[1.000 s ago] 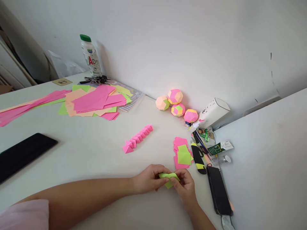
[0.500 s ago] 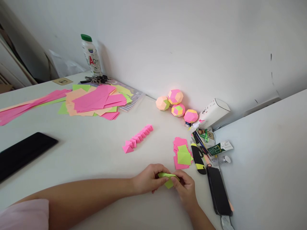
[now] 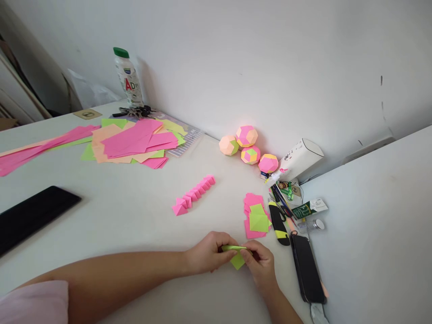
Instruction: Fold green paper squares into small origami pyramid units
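A small sheet of green paper point(image 3: 238, 260), creased with its top edge folded over, is pinched between both hands above the near part of the table. My left hand point(image 3: 211, 254) grips its left end, thumb in front and fingers behind. The right end is held the same way by my right hand point(image 3: 259, 263). Just beyond the hands lie loose green paper squares point(image 3: 258, 222) on top of pink paper pieces point(image 3: 250, 200). Farther left, a row of folded pink paper units point(image 3: 194, 195) stands nested together.
Faceted paper balls point(image 3: 247, 136) sit by the wall. On the right are a cutter point(image 3: 279, 224), a phone point(image 3: 308, 269) and a small jar point(image 3: 315, 225). At left lie a black tablet point(image 3: 37, 218), pink sheets point(image 3: 130, 139), keys point(image 3: 135, 111) and a bottle point(image 3: 129, 81).
The green paper has tilted slightly in my fingers, so its top fold looks narrower and more of the lower corner shows. Both hands stay almost in place.
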`<state>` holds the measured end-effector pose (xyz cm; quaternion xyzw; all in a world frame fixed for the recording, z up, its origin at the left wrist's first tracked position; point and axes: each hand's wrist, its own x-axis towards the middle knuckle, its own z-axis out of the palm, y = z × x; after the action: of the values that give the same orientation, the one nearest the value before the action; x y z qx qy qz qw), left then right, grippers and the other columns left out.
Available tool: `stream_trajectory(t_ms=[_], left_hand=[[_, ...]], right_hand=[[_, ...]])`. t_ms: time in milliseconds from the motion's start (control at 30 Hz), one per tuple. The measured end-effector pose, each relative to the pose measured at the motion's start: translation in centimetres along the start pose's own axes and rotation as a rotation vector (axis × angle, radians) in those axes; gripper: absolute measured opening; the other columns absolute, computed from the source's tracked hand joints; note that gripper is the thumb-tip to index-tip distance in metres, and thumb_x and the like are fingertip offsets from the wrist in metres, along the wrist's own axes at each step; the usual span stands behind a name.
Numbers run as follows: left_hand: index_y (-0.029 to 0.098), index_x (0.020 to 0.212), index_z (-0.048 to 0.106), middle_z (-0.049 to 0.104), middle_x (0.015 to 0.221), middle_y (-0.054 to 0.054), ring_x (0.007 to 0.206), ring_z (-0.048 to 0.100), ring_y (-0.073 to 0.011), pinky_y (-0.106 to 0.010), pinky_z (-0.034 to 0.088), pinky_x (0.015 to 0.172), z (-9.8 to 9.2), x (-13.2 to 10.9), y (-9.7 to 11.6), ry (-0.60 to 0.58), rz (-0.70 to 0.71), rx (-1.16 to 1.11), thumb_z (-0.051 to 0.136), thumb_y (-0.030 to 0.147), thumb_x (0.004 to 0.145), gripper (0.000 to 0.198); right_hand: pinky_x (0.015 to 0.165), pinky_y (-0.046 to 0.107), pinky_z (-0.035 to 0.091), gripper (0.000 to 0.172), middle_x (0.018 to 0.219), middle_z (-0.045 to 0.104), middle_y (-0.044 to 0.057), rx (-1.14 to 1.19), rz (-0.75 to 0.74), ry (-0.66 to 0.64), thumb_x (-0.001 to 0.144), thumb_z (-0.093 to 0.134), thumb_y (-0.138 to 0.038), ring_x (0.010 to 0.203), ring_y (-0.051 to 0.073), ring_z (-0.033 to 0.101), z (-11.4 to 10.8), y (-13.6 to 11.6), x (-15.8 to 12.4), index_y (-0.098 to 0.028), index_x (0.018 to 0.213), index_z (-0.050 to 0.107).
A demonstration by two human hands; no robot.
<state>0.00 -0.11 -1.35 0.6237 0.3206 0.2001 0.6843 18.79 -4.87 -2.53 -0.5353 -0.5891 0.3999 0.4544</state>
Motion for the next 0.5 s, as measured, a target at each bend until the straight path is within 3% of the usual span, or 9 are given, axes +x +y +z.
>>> stream_trajectory(t_ms=[500], left_hand=[[0.014,0.085,0.063,0.045,0.054,0.005,0.037,0.042,-0.0058,-0.016,0.031,0.033,-0.01,-0.10,-0.21,-0.017,0.010,-0.011,0.047,0.034,0.084,0.026]], right_hand=[[0.051,0.023,0.038,0.011,0.062,0.054,0.000,0.021,-0.021,-0.016,0.080,0.063,-0.025,0.056,0.013,0.046,0.07,-0.66,-0.04,-0.019,0.071,0.067]])
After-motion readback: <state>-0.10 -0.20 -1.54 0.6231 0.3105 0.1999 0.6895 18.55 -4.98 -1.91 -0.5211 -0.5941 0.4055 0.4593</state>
